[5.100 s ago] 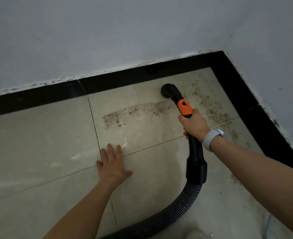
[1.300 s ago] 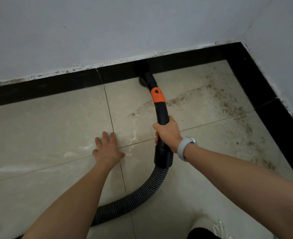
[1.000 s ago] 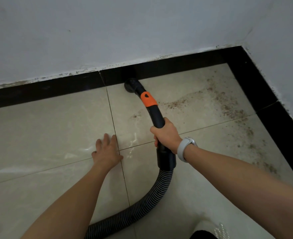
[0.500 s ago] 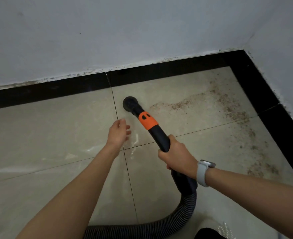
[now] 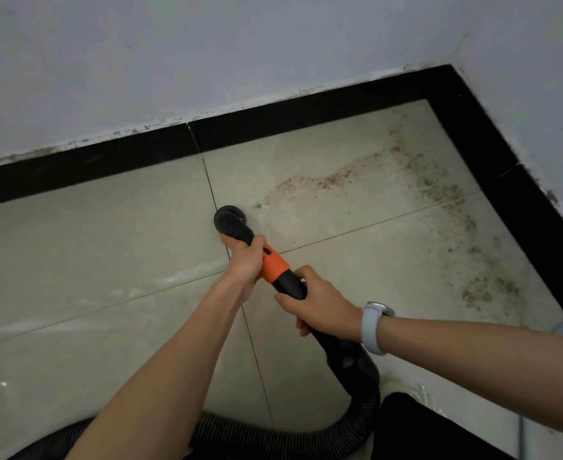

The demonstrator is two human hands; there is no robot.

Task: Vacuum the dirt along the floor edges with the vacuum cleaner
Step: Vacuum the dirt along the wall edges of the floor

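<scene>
Vacuum cleaner wand (image 5: 290, 283), black with an orange collar (image 5: 275, 265), runs diagonally through the middle of the frame, its round brush head (image 5: 228, 220) down on the tiled floor (image 5: 74, 260) by a grout line, well short of the black skirting (image 5: 306, 111) at the top. Both hands are clenched on it: the left hand (image 5: 245, 260) grasps just behind the head, over the collar's upper end, and the right hand (image 5: 319, 307), with a white watch (image 5: 374, 327) on its wrist, wraps the black tube below. The wand looks rigid and light, so a hold near the head should steer it closely, while the ribbed hose (image 5: 273, 439) at the bottom is flexible and may drag. Dirt (image 5: 439, 194) lies scattered right of centre, arcing toward the corner and down the right edge.
</scene>
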